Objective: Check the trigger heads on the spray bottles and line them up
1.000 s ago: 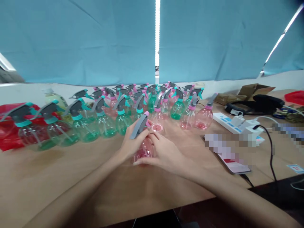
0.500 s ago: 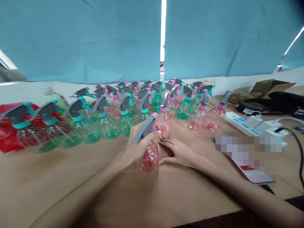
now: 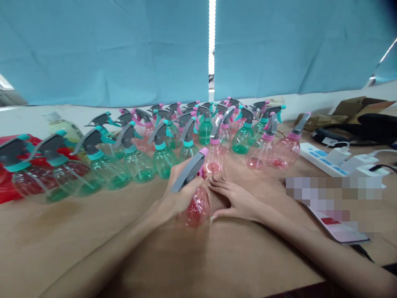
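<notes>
A clear pink spray bottle (image 3: 197, 209) with a grey and pink trigger head stands on the table, slightly tilted. My left hand (image 3: 182, 188) is wrapped round its neck, just under the head. Close to the bottle's right side, my right hand (image 3: 234, 198) lies low over the tabletop with its fingers spread, holding nothing. Its fingertips are near the base of another pink spray bottle (image 3: 214, 159) behind; whether they touch it I cannot tell. Two more pink bottles, one of them this pink spray bottle (image 3: 283, 153), stand further right.
Green spray bottles (image 3: 139, 165) line the left side, with more pink and green ones behind. A red plastic bag (image 3: 8, 186) lies far left. On the right are a white power strip (image 3: 322, 159) with plugs, a phone (image 3: 344, 229), black headphones (image 3: 369, 130) and a cardboard box (image 3: 362, 107).
The view has shifted a little, so things at the sides sit further outward. My left hand still grips the pink bottle, and my right hand stays beside it, fingers spread.
</notes>
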Tool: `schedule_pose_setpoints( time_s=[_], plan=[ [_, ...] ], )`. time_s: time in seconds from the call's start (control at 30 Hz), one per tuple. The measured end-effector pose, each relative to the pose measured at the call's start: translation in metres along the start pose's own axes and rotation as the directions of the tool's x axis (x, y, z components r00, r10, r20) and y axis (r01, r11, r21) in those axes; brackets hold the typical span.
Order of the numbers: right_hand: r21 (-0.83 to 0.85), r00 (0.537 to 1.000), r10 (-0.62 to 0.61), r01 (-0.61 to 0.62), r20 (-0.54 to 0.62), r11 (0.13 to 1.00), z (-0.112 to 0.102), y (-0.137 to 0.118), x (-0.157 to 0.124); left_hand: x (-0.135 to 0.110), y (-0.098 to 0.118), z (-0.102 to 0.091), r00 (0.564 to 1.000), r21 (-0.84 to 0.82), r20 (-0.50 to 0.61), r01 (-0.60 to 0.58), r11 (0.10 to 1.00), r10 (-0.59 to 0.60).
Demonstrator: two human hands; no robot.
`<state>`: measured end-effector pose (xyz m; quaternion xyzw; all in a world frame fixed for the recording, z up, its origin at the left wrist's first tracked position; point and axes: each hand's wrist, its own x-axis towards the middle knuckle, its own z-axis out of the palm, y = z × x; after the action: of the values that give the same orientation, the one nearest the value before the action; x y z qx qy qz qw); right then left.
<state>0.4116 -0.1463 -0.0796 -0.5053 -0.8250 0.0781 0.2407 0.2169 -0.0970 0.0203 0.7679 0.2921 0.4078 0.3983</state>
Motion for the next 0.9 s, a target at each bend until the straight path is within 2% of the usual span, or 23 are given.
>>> schedule_pose_setpoints(
  time_s=[0.4,0.9],
  plan=[
    [0.056,0.998,0.030,-0.033,0.056,0.998,-0.0042,0.0007,-0.0009,0.0030,-0.0025,0.0000,0.998,0.017,0.018,-0.064,0.998,0.064],
    [0.056,0.999,0.027,-0.030,0.041,0.998,-0.0075,0.0008,-0.0027,0.0005,-0.0013,0.0027,0.999,-0.035,0.037,-0.023,0.999,0.024]
  ],
)
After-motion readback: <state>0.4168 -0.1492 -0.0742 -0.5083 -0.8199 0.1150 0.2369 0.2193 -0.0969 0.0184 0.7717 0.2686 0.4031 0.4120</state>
